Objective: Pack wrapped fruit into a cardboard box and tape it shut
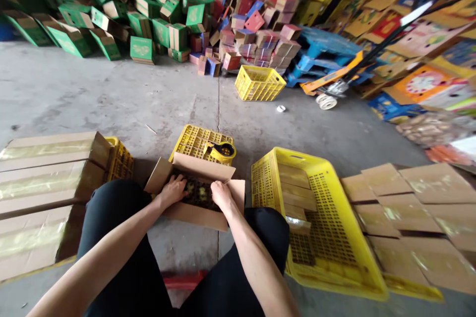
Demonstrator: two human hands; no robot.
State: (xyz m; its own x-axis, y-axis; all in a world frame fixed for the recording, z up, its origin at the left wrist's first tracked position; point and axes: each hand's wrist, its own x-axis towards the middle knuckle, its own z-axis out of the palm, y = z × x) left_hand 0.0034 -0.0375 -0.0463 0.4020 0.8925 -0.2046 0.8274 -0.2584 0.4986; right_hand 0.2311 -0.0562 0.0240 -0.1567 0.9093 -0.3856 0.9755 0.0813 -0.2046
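Observation:
An open cardboard box [201, 216] sits between my knees with its flaps spread outward. Inside lie dark contents with pale yellowish patches [199, 192], too blurred to name. My left hand [174, 190] reaches over the box's left end, fingers stretched across the contents. At the right end, my right hand [221, 193] has its fingers curled down into the box; what they grip, if anything, is hidden. Just beyond the box, a yellow tape dispenser [225, 152] rests on an upturned yellow crate [201, 136].
Taped cartons [40, 188] are stacked at left. To the right stands a yellow crate [334, 188] holding small cardboard boxes [295, 185], beside more cartons [412, 208]. Farther off are another yellow crate [258, 84], a pallet jack [330, 81], blue pallets [316, 49] and heaped green boxes [141, 49].

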